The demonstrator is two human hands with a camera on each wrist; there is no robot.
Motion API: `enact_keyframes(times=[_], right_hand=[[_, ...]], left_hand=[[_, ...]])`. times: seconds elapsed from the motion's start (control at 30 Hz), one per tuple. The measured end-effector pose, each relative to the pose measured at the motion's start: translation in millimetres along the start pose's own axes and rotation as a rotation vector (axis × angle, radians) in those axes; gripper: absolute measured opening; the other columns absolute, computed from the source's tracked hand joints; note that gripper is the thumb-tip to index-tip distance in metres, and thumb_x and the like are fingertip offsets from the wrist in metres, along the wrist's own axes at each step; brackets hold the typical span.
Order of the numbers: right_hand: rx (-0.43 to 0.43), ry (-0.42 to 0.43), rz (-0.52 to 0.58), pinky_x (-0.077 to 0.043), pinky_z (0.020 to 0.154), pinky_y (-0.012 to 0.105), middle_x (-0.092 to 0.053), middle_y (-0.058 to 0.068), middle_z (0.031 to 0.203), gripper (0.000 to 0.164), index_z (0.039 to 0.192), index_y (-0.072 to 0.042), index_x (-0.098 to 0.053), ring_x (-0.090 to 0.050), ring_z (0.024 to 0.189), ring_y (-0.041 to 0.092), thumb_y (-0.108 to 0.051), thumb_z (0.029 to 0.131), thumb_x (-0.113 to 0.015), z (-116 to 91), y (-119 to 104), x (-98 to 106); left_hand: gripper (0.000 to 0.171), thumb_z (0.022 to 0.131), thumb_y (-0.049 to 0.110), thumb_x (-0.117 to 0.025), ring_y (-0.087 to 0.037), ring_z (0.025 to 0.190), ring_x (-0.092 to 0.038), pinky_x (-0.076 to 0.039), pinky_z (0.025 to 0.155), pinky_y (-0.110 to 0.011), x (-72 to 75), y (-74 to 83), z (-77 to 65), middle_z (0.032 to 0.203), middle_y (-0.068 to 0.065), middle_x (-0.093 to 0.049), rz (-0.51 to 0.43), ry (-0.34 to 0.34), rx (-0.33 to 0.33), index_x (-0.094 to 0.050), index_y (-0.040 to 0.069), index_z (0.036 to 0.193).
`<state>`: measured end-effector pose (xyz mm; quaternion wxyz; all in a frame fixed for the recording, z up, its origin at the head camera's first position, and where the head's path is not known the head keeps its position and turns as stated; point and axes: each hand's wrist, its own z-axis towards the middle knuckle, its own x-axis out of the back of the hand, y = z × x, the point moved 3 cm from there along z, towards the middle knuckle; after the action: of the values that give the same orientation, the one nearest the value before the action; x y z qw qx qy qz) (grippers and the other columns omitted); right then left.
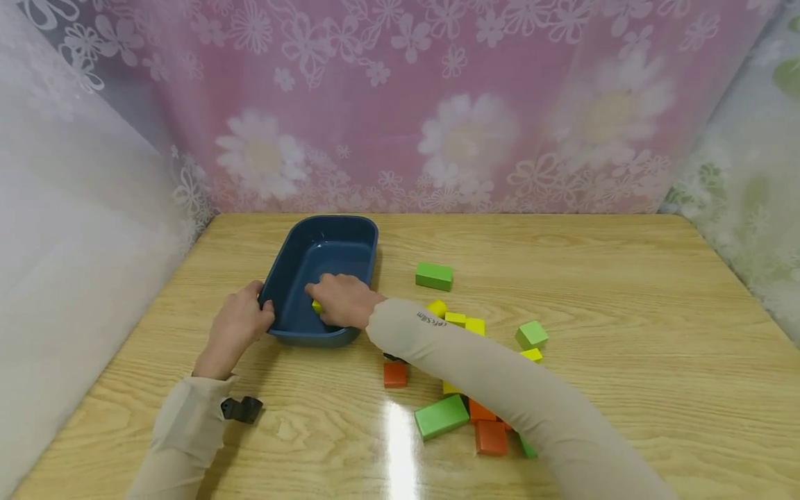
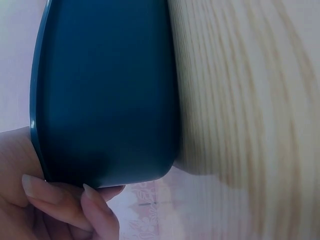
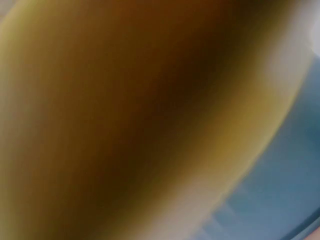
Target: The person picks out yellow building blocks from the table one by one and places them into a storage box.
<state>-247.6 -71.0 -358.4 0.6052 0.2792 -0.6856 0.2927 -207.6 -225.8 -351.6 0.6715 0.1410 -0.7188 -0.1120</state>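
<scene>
Blue tray (image 1: 340, 258) on counter (image 1: 625, 312). Left hand (image 1: 239, 317) nearly closed, gripping tray rim at its 8 o'clock. Right hand (image 1: 342, 300) inside, fingers curled on a yellow block (image 1: 316, 306), mostly hidden, near tray's 6 o'clock. Green block (image 1: 434, 276) at tray's 3 o'clock; mixed blocks (image 1: 481, 410) around 4 o'clock, partly hidden by right sleeve (image 1: 494, 368).

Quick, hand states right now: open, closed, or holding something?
Left hand: closed, gripping the blue tub by its rim.
Right hand: closed, holding a yellow block inside the tub.
</scene>
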Motion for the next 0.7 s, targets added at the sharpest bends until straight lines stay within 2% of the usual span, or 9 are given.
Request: enact_keyframes(times=[0.1,0.27,0.4,0.53,0.7], right_hand=[[-0.005,0.031,-0.019,-0.054,0.071,0.03,-0.06,0.005,0.107,0.045,0.126,-0.014,-0.054,-0.056,0.083,0.015,-0.036,0.087,-0.06,0,-1,1],[-0.015,0.143,-0.038,-0.054,0.061,0.029,-0.06,0.003,0.102,0.047,0.124,-0.015,-0.056,-0.055,0.075,0.013,-0.045,0.088,-0.053,-1,-1,4],[0.001,0.241,-0.043,-0.053,0.06,0.026,-0.06,0.004,0.101,0.041,0.122,-0.014,-0.058,-0.054,0.072,0.012,-0.04,0.091,-0.051,-3,0,8],[0.052,0.337,-0.072,-0.052,0.063,0.028,-0.059,0.006,0.105,0.036,0.124,-0.012,-0.058,-0.054,0.072,0.015,-0.029,0.093,-0.05,-9,1,14],[0.123,0.368,-0.081,-0.049,0.067,0.03,-0.059,0.006,0.106,0.036,0.125,-0.012,-0.057,-0.052,0.075,0.016,-0.025,0.092,-0.052,-23,3,26]], left_hand=[[0.048,0.091,0.014,-0.042,-0.035,0.072,-0.058,-0.047,0.054,-0.042,-0.6,-0.8,-0.7,0.109,-0.04,-0.056,0.0,-0.011,0.013,-0.04,-0.014,0.129],[0.042,0.09,0.013,-0.042,-0.031,0.064,-0.057,-0.044,0.049,-0.038,-0.7,-2.1,-1.2,0.099,-0.037,-0.059,-0.015,-0.008,0.009,-0.044,-0.014,0.122],[0.037,0.09,0.013,-0.042,-0.03,0.06,-0.056,-0.043,0.047,-0.038,0.6,-2.2,-0.4,0.09,-0.033,-0.061,-0.014,0.016,-0.013,-0.048,-0.013,0.116],[0.04,0.089,0.013,-0.042,-0.032,0.066,-0.057,-0.045,0.051,-0.041,0.9,-1.3,1.0,0.096,-0.036,-0.061,-0.016,0.023,-0.026,-0.047,-0.014,0.119],[0.042,0.09,0.013,-0.041,-0.037,0.074,-0.058,-0.047,0.057,-0.046,0.8,-1.8,1.9,0.101,-0.038,-0.058,-0.015,0.015,-0.021,-0.045,-0.014,0.121]])
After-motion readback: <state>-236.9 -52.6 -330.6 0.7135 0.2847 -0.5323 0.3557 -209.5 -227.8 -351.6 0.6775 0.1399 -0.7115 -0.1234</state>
